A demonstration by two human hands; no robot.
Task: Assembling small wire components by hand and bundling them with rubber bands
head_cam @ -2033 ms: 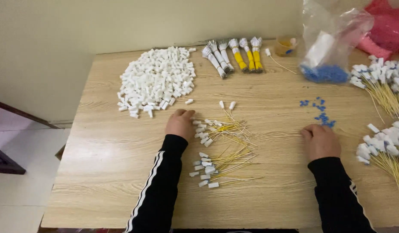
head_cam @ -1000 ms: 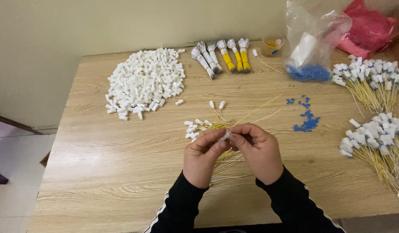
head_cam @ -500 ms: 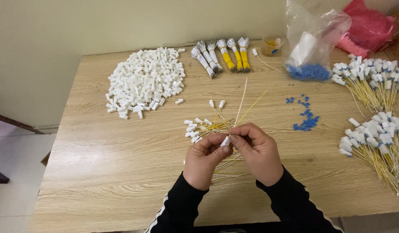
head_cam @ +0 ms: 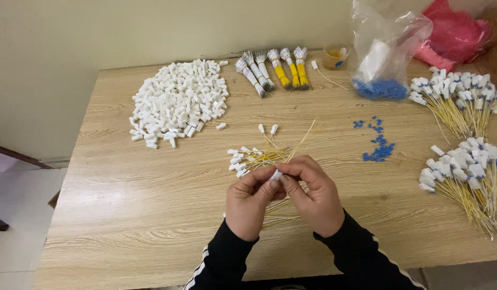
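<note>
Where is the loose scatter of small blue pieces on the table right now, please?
In the head view, the small blue pieces lie on the wooden table to the right of centre, just beyond the right hand, in front of the clear plastic bag.

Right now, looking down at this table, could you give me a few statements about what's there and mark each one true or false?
1. Both hands, left hand and right hand, pinch one small white connector between their fingertips. True.
2. The pile of white plastic housings lies at the table's near right corner. False: it lies at the far left.
3. Loose blue pieces are scattered on the wooden table to the right of the hands. True.
4. The clear plastic bag is empty. False: blue pieces fill its bottom.
5. Yellow wires with white ends lie just beyond the hands. True.
</note>
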